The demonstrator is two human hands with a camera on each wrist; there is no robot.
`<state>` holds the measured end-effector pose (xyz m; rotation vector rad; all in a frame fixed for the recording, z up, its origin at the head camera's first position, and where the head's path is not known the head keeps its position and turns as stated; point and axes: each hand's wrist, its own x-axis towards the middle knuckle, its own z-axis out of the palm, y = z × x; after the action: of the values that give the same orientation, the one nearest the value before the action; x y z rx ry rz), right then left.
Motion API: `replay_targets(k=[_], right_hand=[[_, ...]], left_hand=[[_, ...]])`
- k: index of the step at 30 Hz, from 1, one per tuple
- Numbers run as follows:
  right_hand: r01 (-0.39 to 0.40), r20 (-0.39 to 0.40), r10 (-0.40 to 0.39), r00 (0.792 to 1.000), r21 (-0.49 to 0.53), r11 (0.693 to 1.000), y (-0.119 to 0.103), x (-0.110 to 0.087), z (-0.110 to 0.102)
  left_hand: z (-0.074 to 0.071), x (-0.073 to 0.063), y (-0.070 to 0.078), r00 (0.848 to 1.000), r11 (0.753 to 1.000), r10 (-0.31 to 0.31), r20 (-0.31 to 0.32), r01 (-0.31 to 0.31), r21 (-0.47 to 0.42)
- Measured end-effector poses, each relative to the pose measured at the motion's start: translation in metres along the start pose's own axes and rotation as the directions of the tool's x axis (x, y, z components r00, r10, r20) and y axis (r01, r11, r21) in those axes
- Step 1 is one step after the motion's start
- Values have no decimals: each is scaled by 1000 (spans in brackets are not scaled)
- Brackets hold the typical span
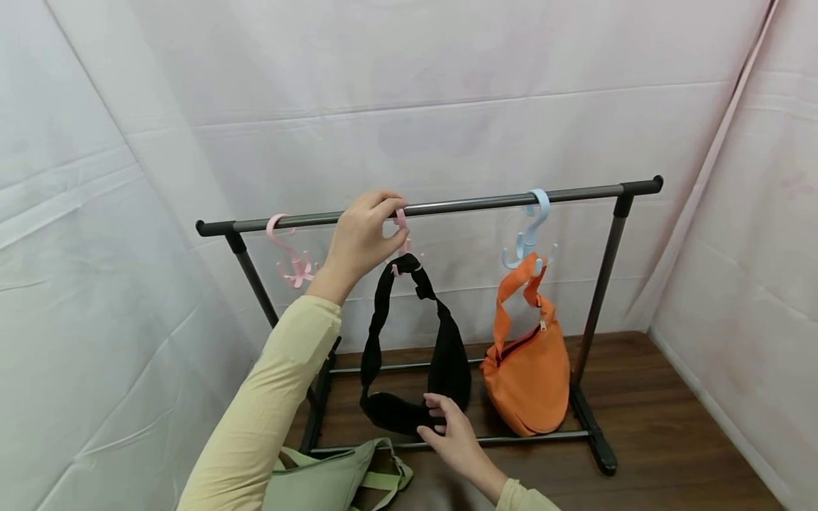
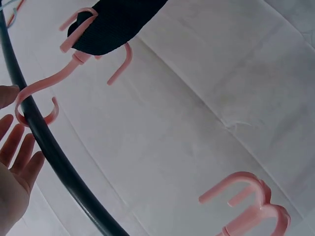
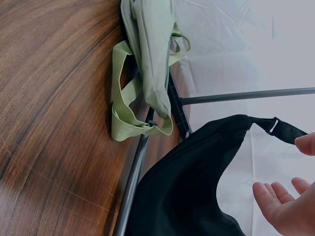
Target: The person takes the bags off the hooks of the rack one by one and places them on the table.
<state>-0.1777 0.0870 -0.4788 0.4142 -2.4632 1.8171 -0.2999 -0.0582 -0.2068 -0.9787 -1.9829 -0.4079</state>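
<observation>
In the head view my left hand (image 1: 367, 234) is up at the rail, thumb and fingertips about the curved neck of a pink rotating hook (image 1: 400, 220). The left wrist view shows the thumb against that hook (image 2: 37, 87) and the fingers beside the rail. A black shoulder bag (image 1: 450, 362) hangs by its strap from the hook's lower prongs. My right hand (image 1: 456, 440) is at the bag's lower edge, its fingers loosely spread. In the right wrist view these fingers (image 3: 275, 196) stand apart from the black bag (image 3: 182, 187); whether they touch it elsewhere is unclear.
A dark metal rack rail (image 1: 460, 206) spans the scene. Another pink hook (image 1: 297, 266) hangs left; a blue hook (image 1: 530, 234) carries an orange bag (image 1: 530, 387) on the right. A light green bag (image 1: 319, 482) lies on the wooden table (image 1: 671, 433) by the rack's front.
</observation>
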Motion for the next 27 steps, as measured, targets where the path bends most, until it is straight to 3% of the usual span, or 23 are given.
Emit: replay_targets(k=[10,15,27], right_hand=[[30,-1,-30,1000,-29,999,-1,8,-5],[85,-10,-86,996,-48,995,-9,19,-11],[222,-95,-234,968,-127,967,-57,69,-35]], left_hand=[[5,3,-4,1000,1000,15,-6,-15,4],[4,2,-4,1000,1000,18,6,-18,10],[6,-1,-3,1000,1000,-5,-14,5,0]])
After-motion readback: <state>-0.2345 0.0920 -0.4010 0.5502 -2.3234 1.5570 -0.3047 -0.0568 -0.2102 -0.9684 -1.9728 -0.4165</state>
